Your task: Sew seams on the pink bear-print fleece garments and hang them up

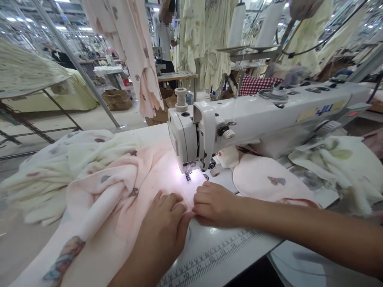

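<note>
A pale pink printed fabric point(155, 167) lies across the machine bed and passes beneath the presser foot point(188, 176) of a white sewing machine point(254, 115). My left hand point(167, 217) rests on this fabric just in front of the foot, fingers bent and thumb closed against its near edge. Right beside it, my right hand point(215, 203) pinches the same edge with curled fingers. Both hands are close together, with the thumbs almost meeting. The lamp glare washes out the cloth around the needle.
Cream printed cloth point(80, 159) is heaped at the left. A pink cut piece point(269, 177) lies under the machine arm, with more cloth point(344, 159) to its right. A ruler strip point(215, 257) runs along the front edge. Behind, a person point(164, 40) stands near hanging garments point(194, 28).
</note>
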`<action>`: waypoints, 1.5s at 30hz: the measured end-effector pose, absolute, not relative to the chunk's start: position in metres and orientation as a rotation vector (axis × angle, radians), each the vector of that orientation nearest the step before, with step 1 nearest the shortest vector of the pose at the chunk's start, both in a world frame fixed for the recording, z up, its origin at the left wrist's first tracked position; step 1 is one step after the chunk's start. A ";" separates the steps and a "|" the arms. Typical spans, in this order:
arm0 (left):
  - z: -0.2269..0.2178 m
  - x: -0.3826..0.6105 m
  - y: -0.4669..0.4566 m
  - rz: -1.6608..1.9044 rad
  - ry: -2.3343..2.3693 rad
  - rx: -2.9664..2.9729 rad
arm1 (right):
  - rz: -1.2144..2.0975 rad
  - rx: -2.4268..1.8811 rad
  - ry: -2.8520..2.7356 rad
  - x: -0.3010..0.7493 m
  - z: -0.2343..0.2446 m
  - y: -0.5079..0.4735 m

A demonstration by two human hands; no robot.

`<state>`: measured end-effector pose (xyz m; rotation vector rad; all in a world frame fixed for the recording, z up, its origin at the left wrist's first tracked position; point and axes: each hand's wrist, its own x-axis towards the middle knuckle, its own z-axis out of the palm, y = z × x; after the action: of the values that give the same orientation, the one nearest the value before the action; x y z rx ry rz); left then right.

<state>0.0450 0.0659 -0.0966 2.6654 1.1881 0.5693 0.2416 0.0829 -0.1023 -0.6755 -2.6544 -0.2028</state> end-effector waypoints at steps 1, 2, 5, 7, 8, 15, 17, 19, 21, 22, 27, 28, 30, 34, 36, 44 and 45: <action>-0.097 0.046 0.066 0.566 1.226 2.668 | -0.204 -0.676 -2.647 0.242 -0.103 0.083; -0.098 0.048 0.066 0.567 1.255 2.683 | -0.200 -0.681 -2.638 0.243 -0.104 0.082; -0.103 0.051 0.064 0.562 1.292 2.759 | -0.173 -0.698 -2.629 0.245 -0.106 0.080; -0.107 0.051 0.064 0.543 1.306 2.774 | -0.148 -0.730 -2.647 0.247 -0.106 0.079; -0.108 0.051 0.066 0.535 1.311 2.774 | -0.129 -0.754 -2.658 0.247 -0.105 0.079; -0.107 0.053 0.108 0.503 1.291 2.723 | 0.062 -1.031 -2.656 0.250 -0.096 0.099; -0.105 0.055 0.114 0.530 1.297 2.701 | 0.099 -1.057 -2.649 0.252 -0.094 0.102; -0.105 0.058 0.113 0.554 1.282 2.684 | 0.135 -1.031 -2.668 0.254 -0.091 0.102; -0.105 0.060 0.107 0.546 1.264 2.666 | 0.174 -1.015 -2.672 0.255 -0.089 0.099; -0.105 0.060 0.105 0.533 1.259 2.657 | 0.190 -1.017 -2.663 0.255 -0.089 0.097; -0.103 0.060 0.101 0.655 1.169 2.735 | 0.248 -1.026 -2.632 0.256 -0.091 0.091; -0.103 0.060 0.102 0.710 1.104 2.768 | 0.279 -1.019 -2.618 0.256 -0.092 0.092; -0.104 0.060 0.104 0.764 0.977 2.777 | 0.428 -1.075 -2.507 0.257 -0.095 0.096; -0.106 0.061 0.106 0.734 0.930 2.663 | 0.619 -1.336 -2.175 0.261 -0.101 0.113; -0.106 0.062 0.105 0.733 0.941 2.646 | 0.575 -1.400 -2.130 0.263 -0.101 0.118; -0.113 0.062 0.106 0.821 1.089 2.573 | 0.310 -1.456 -2.333 0.270 -0.091 0.108; -0.114 0.062 0.109 0.814 1.119 2.575 | 0.277 -1.471 -2.351 0.270 -0.092 0.110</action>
<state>0.0620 0.1090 -0.1136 2.5751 1.1188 0.8140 0.2699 0.1096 -0.0916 -1.4705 -2.3508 0.2767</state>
